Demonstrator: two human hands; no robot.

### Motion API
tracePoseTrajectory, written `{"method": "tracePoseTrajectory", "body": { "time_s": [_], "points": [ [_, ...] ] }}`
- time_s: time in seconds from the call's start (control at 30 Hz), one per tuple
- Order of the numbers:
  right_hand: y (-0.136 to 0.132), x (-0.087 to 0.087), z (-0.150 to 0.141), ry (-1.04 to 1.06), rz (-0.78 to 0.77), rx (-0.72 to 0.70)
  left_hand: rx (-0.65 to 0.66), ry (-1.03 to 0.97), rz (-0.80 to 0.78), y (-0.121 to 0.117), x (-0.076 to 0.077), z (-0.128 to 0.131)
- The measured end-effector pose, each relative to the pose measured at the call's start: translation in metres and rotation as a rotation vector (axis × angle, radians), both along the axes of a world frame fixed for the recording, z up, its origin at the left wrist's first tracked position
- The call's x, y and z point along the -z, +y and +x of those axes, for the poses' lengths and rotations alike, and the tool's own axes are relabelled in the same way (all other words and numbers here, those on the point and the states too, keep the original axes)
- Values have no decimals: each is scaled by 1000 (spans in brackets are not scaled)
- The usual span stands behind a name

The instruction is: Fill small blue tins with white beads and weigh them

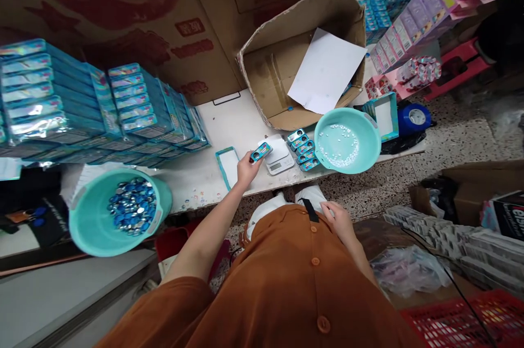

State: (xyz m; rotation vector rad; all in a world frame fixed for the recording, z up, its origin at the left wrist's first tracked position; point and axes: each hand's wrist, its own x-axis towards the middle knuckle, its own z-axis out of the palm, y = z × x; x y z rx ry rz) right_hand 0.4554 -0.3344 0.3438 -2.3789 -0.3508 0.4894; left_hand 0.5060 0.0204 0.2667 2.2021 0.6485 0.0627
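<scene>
My left hand (248, 169) is closed round one end of a small flat blue package (262, 150) with dark round spots. It is just left of a white digital scale (280, 163). Several similar blue packages (305, 156) lie in a stack between the scale and a turquoise basin (364, 161) of small white pieces. A shallow blue-edged tray (228, 169) sits left of that hand. Low over my lap, near a black strap (310, 210), is my right hand (339, 218) with its fingers curled together; whether anything is inside them is hidden.
Stacked blue boxes (69, 102) line the table's left side. A turquoise bucket (88, 222) holds blue and silver round pieces. Behind the scale, an open cardboard box (262, 75) contains a white sheet (325, 72). Right of the basin lie another blue-edged tray (385, 116) and a blue roll (413, 117).
</scene>
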Motion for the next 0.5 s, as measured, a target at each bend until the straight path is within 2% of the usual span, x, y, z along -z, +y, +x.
{"method": "tracePoseTrajectory", "body": {
  "time_s": [0.1,0.2,0.33,0.43,0.5],
  "points": [
    [13,20,17,139,40,-62,-16,8,-8,-3,-7,9],
    [46,48,39,230,-9,-216,-45,39,-8,-9,-14,7],
    [106,79,68,330,-289,-403,-101,85,62,-11,-19,-15],
    [143,97,85,374,-497,-440,-164,122,87,-10,-21,-41],
    [157,108,92,382,-576,-438,-196,151,104,-10,-24,-59]
  ]
}}
